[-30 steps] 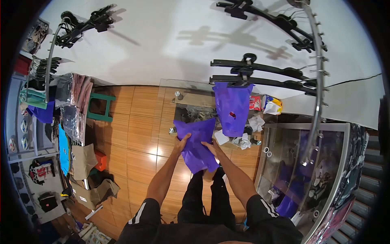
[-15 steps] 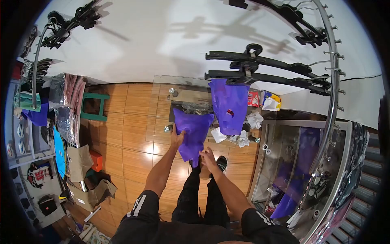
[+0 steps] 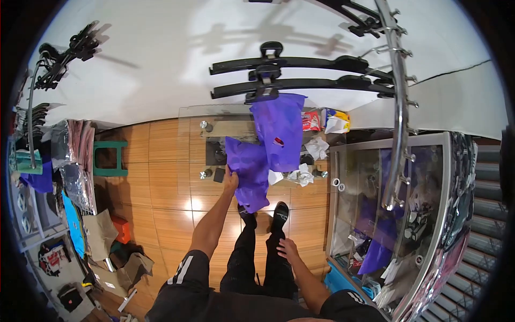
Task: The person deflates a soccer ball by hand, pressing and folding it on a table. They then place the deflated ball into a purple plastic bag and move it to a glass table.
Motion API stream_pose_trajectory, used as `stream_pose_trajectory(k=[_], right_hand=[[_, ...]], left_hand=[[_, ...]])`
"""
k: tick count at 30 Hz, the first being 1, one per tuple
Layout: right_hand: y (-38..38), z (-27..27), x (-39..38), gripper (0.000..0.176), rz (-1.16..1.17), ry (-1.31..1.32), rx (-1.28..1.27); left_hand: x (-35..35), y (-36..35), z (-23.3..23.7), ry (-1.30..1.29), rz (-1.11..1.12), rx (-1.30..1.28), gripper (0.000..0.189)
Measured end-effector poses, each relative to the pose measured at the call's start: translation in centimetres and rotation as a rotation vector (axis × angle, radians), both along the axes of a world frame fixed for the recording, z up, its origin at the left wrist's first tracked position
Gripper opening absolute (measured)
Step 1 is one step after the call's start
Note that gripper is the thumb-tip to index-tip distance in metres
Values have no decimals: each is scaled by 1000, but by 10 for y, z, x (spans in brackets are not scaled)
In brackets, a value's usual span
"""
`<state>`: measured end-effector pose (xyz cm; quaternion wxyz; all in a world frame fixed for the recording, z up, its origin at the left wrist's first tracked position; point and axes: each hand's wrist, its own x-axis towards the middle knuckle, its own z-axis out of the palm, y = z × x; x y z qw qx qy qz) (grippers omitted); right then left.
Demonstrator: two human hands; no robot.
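Note:
My left hand (image 3: 231, 180) is closed on the left edge of a purple bag (image 3: 248, 169), which hangs in front of me over the glass table. A second purple bag (image 3: 284, 126), with a small red mark, hangs beside it from black hangers (image 3: 300, 85) and touches it. Low down, near my right thigh, my right hand (image 3: 288, 248) is away from both bags, its fingers apart with nothing in them.
A glass table (image 3: 188, 155) bears crumpled white paper (image 3: 301, 175) and a red packet (image 3: 310, 121). Metal rail (image 3: 398, 107) at upper right. Glass cabinet (image 3: 343, 214) on the right. Green stool (image 3: 110, 172), opened cardboard box (image 3: 110, 279) and wrapped clothes (image 3: 80, 150) on the left.
My right hand has dropped away from the bag towards my right thigh. The view has shifted, so the hangers and rail appear further left. My left hand keeps its hold.

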<state>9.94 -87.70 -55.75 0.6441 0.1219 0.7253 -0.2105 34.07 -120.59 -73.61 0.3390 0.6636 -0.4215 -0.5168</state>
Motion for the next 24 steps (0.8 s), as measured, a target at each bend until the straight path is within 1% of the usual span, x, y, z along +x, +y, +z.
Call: stream_pose_trajectory(k=[1,4,5,6,8,11,12,13,14,15,16,18,19,20,21,22,23,24], right_hand=[[12,0,-7,63,-7,21,21],[39,-9,-23,53,-39,20,52],[44,-15,-27,48,-68,12,70],[43,-19,-30,47,-57,24,54],[30,-28,-35,45,-31,44,20],[-7,-27,-36,43,-52,57,-137],[-20,-25,-35,43,-65,60,-193],[-33,-21,-33,43,-63,47,-206],[-46,-17,-30,43,-60,31,-220],[-57,-13,-28,43,-56,16,-233],[-66,-13,-27,43,-68,16,-239],[-78,-18,-25,43,-95,17,-255],[-83,-41,-32,41,-95,63,-236],[-93,-57,-41,35,-103,80,-216],[-93,-95,-51,31,-93,169,-244],[-101,-127,-62,23,-116,204,-237],[-120,-124,-67,20,55,430,-149],[-119,-171,-76,26,229,632,-204]], left_hand=[[-10,-5,9,-39,-3,65,77],[-40,-17,36,-58,-94,171,79],[-48,-21,64,-5,-119,273,81],[-54,-20,58,-10,-144,252,81],[-58,-18,32,-24,-188,209,82],[-64,-14,17,5,-131,185,83],[-67,-12,33,-35,-163,199,83],[-70,-9,66,-75,-193,215,83],[-71,-8,86,-117,-222,229,82],[-73,-4,73,-82,-189,242,86],[-77,-2,46,-47,-157,251,91],[-85,-2,45,-84,-136,205,103],[-98,-4,72,-156,-147,148,110],[-108,-3,87,-229,-156,94,118],[-114,-5,85,-354,-205,-9,127],[-115,-3,75,-411,-234,-47,129],[-116,-2,62,-470,-260,-85,130],[-117,0,52,-529,-283,-124,132]])
